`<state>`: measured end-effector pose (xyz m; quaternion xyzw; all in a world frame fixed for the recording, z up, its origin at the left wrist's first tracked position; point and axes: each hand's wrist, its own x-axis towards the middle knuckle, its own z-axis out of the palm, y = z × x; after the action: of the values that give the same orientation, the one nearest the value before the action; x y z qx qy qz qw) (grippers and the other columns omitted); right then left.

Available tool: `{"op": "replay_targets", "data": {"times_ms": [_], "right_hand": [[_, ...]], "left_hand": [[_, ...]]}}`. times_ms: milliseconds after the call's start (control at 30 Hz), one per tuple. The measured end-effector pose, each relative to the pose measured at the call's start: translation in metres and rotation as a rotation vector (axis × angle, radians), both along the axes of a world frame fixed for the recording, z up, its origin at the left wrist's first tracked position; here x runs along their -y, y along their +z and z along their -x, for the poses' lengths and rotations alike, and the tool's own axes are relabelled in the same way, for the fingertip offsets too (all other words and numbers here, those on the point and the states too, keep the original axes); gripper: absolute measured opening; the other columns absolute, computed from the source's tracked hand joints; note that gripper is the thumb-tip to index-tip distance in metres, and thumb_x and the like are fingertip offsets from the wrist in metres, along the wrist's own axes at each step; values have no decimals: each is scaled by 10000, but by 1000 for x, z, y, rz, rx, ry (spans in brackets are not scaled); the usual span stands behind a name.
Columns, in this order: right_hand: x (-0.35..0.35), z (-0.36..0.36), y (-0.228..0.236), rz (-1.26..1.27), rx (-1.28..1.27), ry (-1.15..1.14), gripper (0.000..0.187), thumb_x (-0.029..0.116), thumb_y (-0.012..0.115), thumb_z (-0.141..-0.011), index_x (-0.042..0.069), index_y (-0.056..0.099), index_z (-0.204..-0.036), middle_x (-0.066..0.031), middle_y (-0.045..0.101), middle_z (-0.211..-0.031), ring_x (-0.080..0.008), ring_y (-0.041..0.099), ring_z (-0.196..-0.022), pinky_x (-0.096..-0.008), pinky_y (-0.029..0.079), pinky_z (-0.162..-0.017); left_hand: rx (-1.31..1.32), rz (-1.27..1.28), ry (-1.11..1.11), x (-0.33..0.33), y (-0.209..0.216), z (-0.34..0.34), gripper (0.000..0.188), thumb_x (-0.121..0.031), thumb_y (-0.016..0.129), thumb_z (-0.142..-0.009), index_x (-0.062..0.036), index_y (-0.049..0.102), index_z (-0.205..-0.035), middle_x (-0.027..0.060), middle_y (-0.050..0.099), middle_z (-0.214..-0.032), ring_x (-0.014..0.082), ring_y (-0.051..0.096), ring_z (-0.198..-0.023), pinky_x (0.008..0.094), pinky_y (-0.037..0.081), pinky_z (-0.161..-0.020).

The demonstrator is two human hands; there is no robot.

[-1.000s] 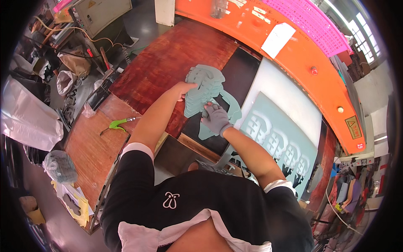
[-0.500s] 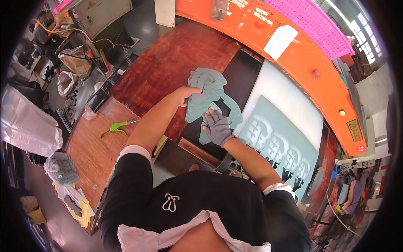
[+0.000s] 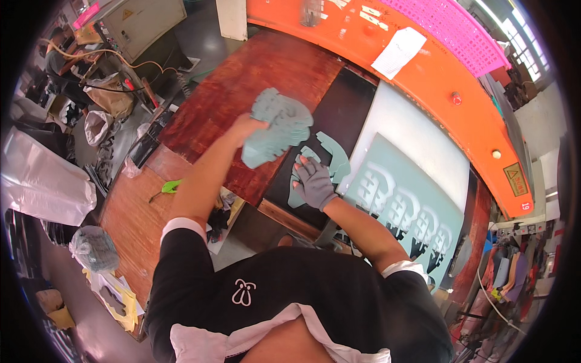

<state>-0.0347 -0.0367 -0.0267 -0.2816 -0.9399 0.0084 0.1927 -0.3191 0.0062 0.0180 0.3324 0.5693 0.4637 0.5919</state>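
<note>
Over the red-brown tabletop, my left hand (image 3: pixel 247 127) is closed on the near-left side of a stack of grey-green cut pieces (image 3: pixel 279 124). The stack's layers are slightly fanned. My right hand (image 3: pixel 316 184), in a grey glove with bare fingertips, lies with its fingers spread on a few loose grey-green pieces (image 3: pixel 333 154) on the black strip. One curved loose piece reaches past its fingers. To the right, a grey-green sheet (image 3: pixel 417 172) with rows of cut-out shapes rests on a white board (image 3: pixel 404 115).
An orange machine beam (image 3: pixel 436 78) crosses the far side, with a pink basket (image 3: pixel 451 30) on top. A green-handled tool (image 3: pixel 172 186) lies on the wooden table (image 3: pixel 136 202) at left, partly behind my left forearm. Another person (image 3: pixel 63 66) is at far left.
My left hand has lifted the stack off the loose pieces and moved it left, over the red-brown tabletop. My right hand stays on the loose pieces, which are now more exposed.
</note>
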Motion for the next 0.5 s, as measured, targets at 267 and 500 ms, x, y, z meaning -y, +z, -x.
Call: {"op": "replay_targets", "data": {"times_ms": [267, 500], "right_hand": [[-3, 0, 2, 25, 25, 8, 491, 335, 589, -777, 45, 523, -1168, -148, 457, -1299, -303, 420, -1180, -462, 376, -893], [-69, -28, 47, 66, -49, -463, 451, 312, 629, -734, 63, 546, -1100, -112, 600, -1032, -300, 574, -956, -410, 447, -831]], "left_hand": [[-120, 250, 100, 48, -22, 96, 473, -151, 675, -764, 12, 543, -1188, 147, 610, -1118, 281, 584, -1034, 394, 441, -916], [-1270, -532, 148, 82, -12, -36, 587, -263, 679, -725, -60, 496, -1244, 182, 468, -1259, 379, 422, -1171, 474, 339, -974]]}}
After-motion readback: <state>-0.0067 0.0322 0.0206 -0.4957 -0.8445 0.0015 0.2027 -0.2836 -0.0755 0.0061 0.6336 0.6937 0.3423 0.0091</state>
